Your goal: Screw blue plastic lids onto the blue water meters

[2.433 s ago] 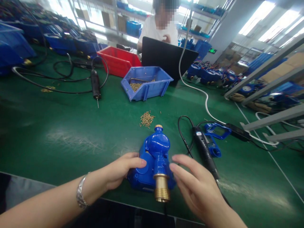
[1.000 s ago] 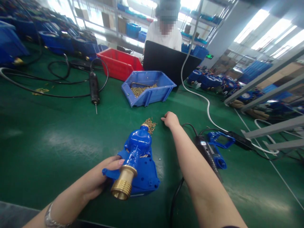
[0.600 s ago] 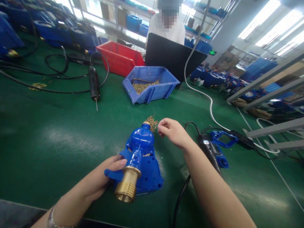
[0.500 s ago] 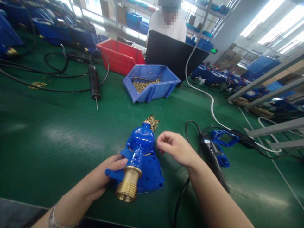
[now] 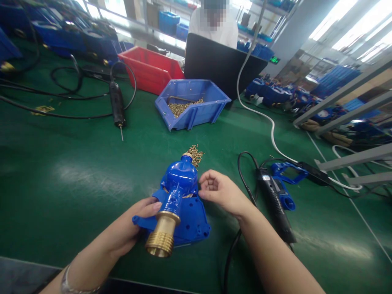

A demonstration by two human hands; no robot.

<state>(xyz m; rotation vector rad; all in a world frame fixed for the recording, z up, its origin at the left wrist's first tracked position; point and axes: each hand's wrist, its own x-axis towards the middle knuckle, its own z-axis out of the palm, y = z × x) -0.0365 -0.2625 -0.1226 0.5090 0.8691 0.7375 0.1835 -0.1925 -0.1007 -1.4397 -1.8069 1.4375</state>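
A blue meter body [image 5: 180, 177] with a threaded brass end [image 5: 161, 241] lies over a blue plastic plate [image 5: 192, 222] on the green table. My left hand [image 5: 145, 216] grips the left side of this assembly, its thumb on top and the other fingers partly hidden beneath. Close to the right side of the body is my right hand [image 5: 214, 188], its fingers curled; whether something small is between them cannot be made out. A small pile of brass screws [image 5: 196, 154] lies just beyond the body.
A blue bin [image 5: 202, 108] of screws stands ahead, beside a red bin [image 5: 147, 67] and a black panel [image 5: 217, 61]. One electric screwdriver [image 5: 116, 104] lies left, another [image 5: 274, 204] right, near a blue bracket [image 5: 286, 196]. A person [image 5: 232, 32] is behind the panel.
My right hand has turned slightly, and its curled fingers show more openly beside the body. The whole view has shifted a little; my left hand keeps its hold.
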